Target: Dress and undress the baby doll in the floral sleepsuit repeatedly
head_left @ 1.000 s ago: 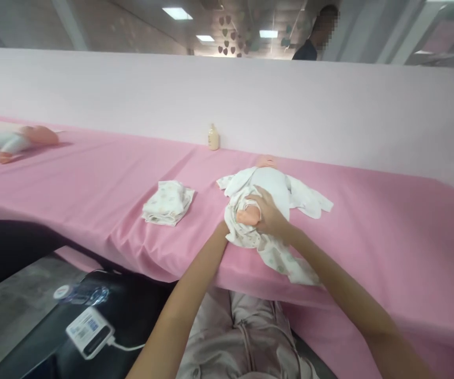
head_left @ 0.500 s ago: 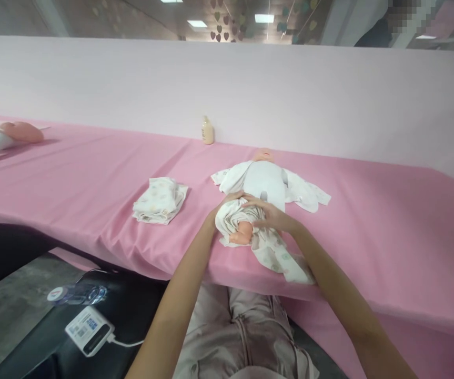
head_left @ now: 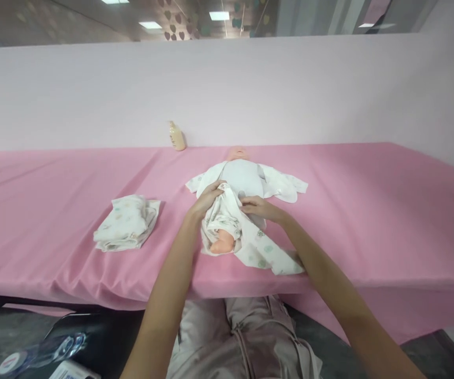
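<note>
A baby doll (head_left: 242,176) lies on its back on the pink-covered table, its head toward the wall and its white top spread open. White patterned baby pants (head_left: 230,213) are bunched around one of its legs, and the bare foot (head_left: 223,242) pokes out of the gathered cloth. The other pant leg (head_left: 268,255) trails flat toward the front right. My left hand (head_left: 208,200) pinches the upper edge of the pants and lifts it. With fingers closed at the cloth's right side, my right hand (head_left: 261,207) holds the pants near the doll's belly.
A folded patterned cloth (head_left: 128,223) lies to the left on the pink sheet (head_left: 349,226). By the wall stands a pale yellow pump bottle (head_left: 177,137). Below the table edge, a plastic bottle (head_left: 49,350) and a white device (head_left: 72,371) lie on a black seat.
My left hand has pulled the edge of the pants up toward the doll's belly. My right hand has moved off the bundle to its right side. The view has shifted right.
</note>
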Demonstrator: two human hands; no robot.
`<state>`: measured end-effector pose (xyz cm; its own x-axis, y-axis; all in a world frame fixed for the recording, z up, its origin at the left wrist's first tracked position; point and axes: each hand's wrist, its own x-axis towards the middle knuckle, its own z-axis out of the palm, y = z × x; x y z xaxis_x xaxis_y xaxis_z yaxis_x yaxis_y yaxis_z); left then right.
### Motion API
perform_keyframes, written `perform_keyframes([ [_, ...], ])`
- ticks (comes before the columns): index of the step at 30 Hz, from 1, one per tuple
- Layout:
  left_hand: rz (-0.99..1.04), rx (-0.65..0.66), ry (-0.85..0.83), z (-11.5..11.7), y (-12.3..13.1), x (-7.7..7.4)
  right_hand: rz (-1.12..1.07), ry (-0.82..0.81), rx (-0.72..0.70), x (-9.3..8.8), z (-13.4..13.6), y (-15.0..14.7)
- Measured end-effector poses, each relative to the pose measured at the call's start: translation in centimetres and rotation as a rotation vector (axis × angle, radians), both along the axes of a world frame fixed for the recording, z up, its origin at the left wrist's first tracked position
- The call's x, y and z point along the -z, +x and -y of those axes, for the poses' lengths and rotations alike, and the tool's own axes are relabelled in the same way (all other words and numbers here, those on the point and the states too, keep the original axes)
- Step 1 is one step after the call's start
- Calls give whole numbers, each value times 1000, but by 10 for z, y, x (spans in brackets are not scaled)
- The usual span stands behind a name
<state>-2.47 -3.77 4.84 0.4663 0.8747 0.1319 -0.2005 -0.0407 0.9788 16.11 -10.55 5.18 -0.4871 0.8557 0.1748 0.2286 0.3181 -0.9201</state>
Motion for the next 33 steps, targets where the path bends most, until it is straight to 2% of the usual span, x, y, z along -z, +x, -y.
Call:
perform_keyframes([
  [3,72,41,-84,1,1,12,-175,-104,71,1,0,-4],
  [7,-43,230,-276,14,-3,3,-366,-128,291,6,0,-16],
  [9,-147,315,-228,20,-4,-4,-333,-26,398,7,1,-21],
  [11,-235,349,-81,25,-3,-8,-237,142,501,8,2,-25],
  [13,-289,314,23,28,0,-10,-127,289,588,10,4,-27],
  [15,-268,255,-19,28,3,-8,-65,324,622,11,4,-27],
  [17,-194,219,-165,27,5,-4,-86,223,555,11,3,-25],
  [19,-112,179,-308,25,6,-1,-155,37,397,9,2,-21],
  [21,-33,140,-402,24,6,2,-209,-122,232,8,1,-16],
  [23,54,149,-466,23,6,4,-246,-193,141,7,0,-12],
  [26,164,212,-495,21,6,8,-367,-220,124,11,-5,-9],
  [29,184,234,-486,18,7,14,-482,-207,199,16,-10,-10],
  [31,165,231,-480,16,8,16,-431,-188,232,17,-10,-11],
  [33,159,213,-465,15,8,18,-293,-188,206,14,-8,-11],
])
